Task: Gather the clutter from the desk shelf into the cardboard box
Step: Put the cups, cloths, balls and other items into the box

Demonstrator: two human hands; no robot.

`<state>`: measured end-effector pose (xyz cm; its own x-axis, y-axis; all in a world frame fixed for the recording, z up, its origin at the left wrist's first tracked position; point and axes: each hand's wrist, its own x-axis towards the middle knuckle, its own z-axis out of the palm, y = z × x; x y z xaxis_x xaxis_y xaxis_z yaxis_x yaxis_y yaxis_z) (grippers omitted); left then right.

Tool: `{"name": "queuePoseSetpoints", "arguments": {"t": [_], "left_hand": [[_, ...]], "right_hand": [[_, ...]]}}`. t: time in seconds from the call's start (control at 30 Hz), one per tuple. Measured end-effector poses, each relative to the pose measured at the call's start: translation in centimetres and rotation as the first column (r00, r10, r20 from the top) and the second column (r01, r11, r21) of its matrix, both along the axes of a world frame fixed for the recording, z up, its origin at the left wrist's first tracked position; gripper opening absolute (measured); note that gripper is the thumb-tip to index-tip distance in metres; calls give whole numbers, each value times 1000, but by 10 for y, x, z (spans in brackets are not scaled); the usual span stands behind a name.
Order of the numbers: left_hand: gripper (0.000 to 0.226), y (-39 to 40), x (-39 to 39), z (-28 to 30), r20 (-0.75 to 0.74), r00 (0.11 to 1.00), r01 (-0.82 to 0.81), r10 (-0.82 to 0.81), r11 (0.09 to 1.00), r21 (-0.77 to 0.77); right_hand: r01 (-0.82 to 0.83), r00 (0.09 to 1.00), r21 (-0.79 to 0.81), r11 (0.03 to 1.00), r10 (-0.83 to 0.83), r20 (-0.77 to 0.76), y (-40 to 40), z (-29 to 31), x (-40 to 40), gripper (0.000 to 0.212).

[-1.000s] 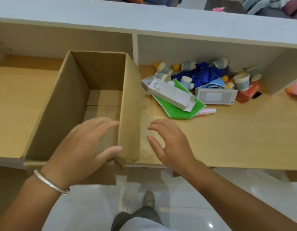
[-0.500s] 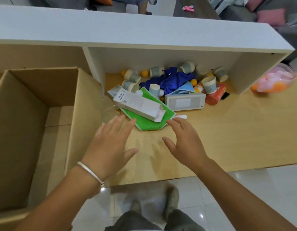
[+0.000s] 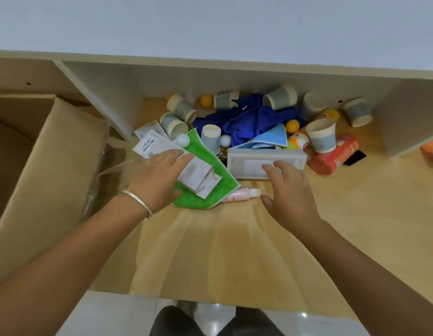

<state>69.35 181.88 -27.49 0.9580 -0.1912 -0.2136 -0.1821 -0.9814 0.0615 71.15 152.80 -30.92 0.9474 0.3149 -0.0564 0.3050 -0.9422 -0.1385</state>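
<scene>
Fingers of both hands are spread, nothing gripped; clutter at upper centre is ungathered; box at left.

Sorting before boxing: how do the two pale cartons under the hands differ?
The white carton lies skewed on the green cloth, its end flap torn open, under the left hand. The grey carton lies square and closed, directly on the desk, fingertips of the right hand touching. Both are oblong.
</scene>
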Motion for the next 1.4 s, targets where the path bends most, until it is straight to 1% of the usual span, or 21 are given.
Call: {"name": "queuePoseSetpoints", "arguments": {"t": [0.07,0.17,0.23,0.3,0.43,0.57,0.67,0.77,0.83,1.0,1.1,1.23,1.3,1.4], "left_hand": [[85,-3,25,-13,-37,999,2,1,998,62],[90,-8,53,-32,-174,985,30,4,981,194],[88,-9,60,-41,-204,979,42,7,971,236],[86,-8,64,-46,-199,980,46,0,973,226],[87,-8,67,-51,-190,981,64,-23,975,213],[84,-11,65,-51,-168,985,85,-49,973,217],[79,-9,59,-44,-119,989,108,-87,978,181],[78,-7,52,-32,-33,990,137,-134,981,135],[80,-5,47,-19,11,987,160,-162,981,112],[79,-1,33,26,96,976,183,-195,976,117],[76,16,14,60,159,971,159,-177,980,122],[79,53,-23,108,270,954,104,-131,988,110],[79,73,-45,127,300,951,44,-72,994,100],[83,106,-79,146,281,958,-81,55,993,83]], "right_hand": [[-44,999,-63,997,43,-15,-8,-8,26,73],[-102,993,-126,987,94,-67,-17,-21,56,79],[-136,988,-163,977,122,-91,-21,-31,68,83],[-163,984,-209,964,143,-109,-23,-40,76,87],[-179,984,-296,938,162,-80,-22,-54,84,93],[-170,985,-337,926,159,-60,-16,-62,86,91],[-165,986,-318,934,163,-33,-17,-59,85,88],[-144,988,-243,959,155,23,-18,-48,81,83],[-128,989,-210,969,141,52,-15,-33,75,84],[-91,991,-223,971,110,74,8,15,66,87],[-93,987,-173,981,113,112,35,49,63,90],[-122,974,-70,990,133,186,87,89,55,95],[-167,959,-21,986,168,228,119,108,49,96],[-244,939,19,970,231,253,169,133,38,99]]}}
